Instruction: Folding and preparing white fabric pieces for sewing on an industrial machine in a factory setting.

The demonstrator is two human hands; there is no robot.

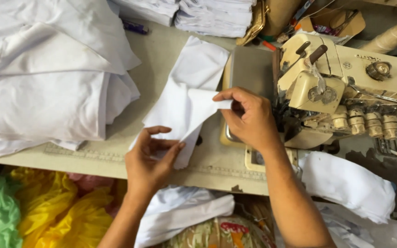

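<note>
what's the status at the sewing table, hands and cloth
Left hand pinching white cloth piece at near edge. Right hand gripping its far end beside the sewing machine. White fabric pile left, apart.

Open brown cardboard box (pixel 334 20), top right

A small white fabric piece (pixel 184 103) lay creased on the worktop (pixel 161 50) beside the sewing machine (pixel 341 87), its lower edges lifted.
</note>
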